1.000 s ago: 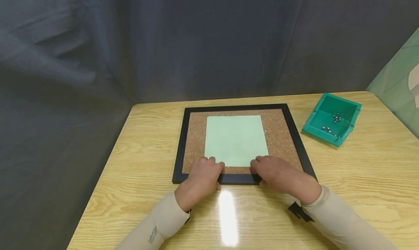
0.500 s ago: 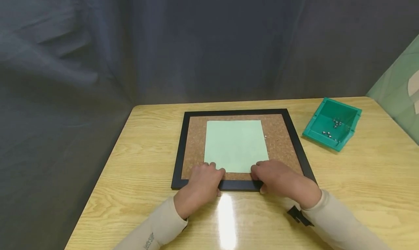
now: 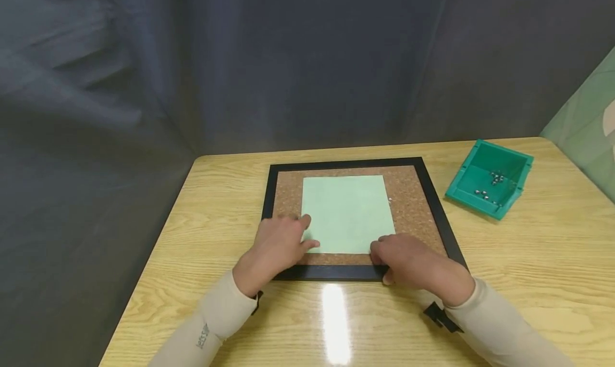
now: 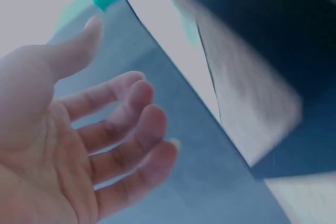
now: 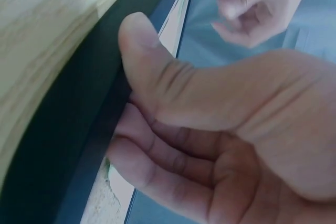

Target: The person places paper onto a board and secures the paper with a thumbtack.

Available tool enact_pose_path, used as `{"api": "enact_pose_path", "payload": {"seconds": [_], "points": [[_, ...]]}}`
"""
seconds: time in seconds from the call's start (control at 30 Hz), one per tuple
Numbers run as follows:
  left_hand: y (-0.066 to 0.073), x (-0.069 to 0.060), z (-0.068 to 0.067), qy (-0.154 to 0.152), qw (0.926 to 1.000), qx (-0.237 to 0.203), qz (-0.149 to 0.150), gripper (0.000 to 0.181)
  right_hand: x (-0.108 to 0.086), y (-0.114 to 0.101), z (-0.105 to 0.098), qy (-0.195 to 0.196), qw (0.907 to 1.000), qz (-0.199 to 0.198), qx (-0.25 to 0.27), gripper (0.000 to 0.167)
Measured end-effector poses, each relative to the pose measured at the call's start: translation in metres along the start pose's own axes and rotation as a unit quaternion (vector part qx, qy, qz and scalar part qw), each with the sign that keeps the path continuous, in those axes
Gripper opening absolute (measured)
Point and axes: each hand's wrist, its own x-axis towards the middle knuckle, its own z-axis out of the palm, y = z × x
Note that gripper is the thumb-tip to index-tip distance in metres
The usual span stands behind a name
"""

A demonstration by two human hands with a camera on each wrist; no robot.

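A cork board (image 3: pixel 414 217) with a black frame lies flat on the table, a pale green sheet of paper (image 3: pixel 348 209) on its middle. My right hand (image 3: pixel 408 257) grips the near side of the frame. In the right wrist view its thumb (image 5: pixel 144 51) presses the frame's outer edge (image 5: pixel 68 124), while the fingers reach over to the inner side. Above the board's near left part is my left hand (image 3: pixel 278 244), thumb and fingers spread apart. The left wrist view shows its fingers (image 4: pixel 126 135) loosely bent, with nothing held and a gap to the frame.
At the back right of the wooden table (image 3: pixel 211 217) sits a green plastic bin (image 3: pixel 473 196) with several small shiny metal pieces (image 3: pixel 497 178) inside. A tiny white speck (image 3: pixel 390 199) lies on the cork right of the paper. A dark curtain (image 3: pixel 307 63) hangs behind.
My left hand has let go of the frame's near edge and moved left and slightly away from me, its thumb now spread. The right hand keeps its hold; board and paper stay put.
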Motion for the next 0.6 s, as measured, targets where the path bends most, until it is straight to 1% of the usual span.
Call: {"api": "enact_pose_path", "payload": {"seconds": [0.07, 0.13, 0.2, 0.3, 0.37, 0.47, 0.53, 0.6], "points": [[-0.012, 0.008, -0.002, 0.022, 0.9997, 0.001, -0.004, 0.036, 0.000, 0.000, 0.000, 0.001, 1.0000, 0.000, -0.001, 0.030], [-0.022, 0.017, -0.002, 0.031, 0.9995, -0.010, -0.001, 0.033, 0.001, 0.001, 0.000, 0.001, 1.0000, -0.001, -0.004, 0.030], [-0.030, 0.026, 0.000, 0.028, 0.9992, -0.025, 0.015, 0.031, 0.001, 0.001, 0.001, -0.003, 1.0000, 0.003, -0.003, 0.031], [-0.039, 0.036, 0.008, 0.021, 0.9976, -0.046, 0.047, 0.028, 0.003, 0.000, 0.003, -0.006, 0.9999, 0.003, -0.010, 0.031], [-0.043, 0.041, 0.013, 0.017, 0.9965, -0.047, 0.067, 0.028, 0.004, -0.001, 0.003, -0.009, 0.9999, 0.006, -0.013, 0.031], [-0.045, 0.046, 0.019, 0.023, 0.9952, -0.051, 0.081, 0.028, 0.005, -0.001, 0.003, -0.008, 0.9998, 0.007, -0.014, 0.031], [-0.046, 0.050, 0.020, 0.023, 0.9936, -0.064, 0.090, 0.030, 0.004, -0.001, 0.002, -0.004, 0.9999, 0.010, -0.010, 0.032], [-0.045, 0.053, 0.020, 0.015, 0.9915, -0.082, 0.100, 0.033, 0.002, 0.000, 0.001, -0.001, 0.9999, 0.015, 0.001, 0.031]]}}
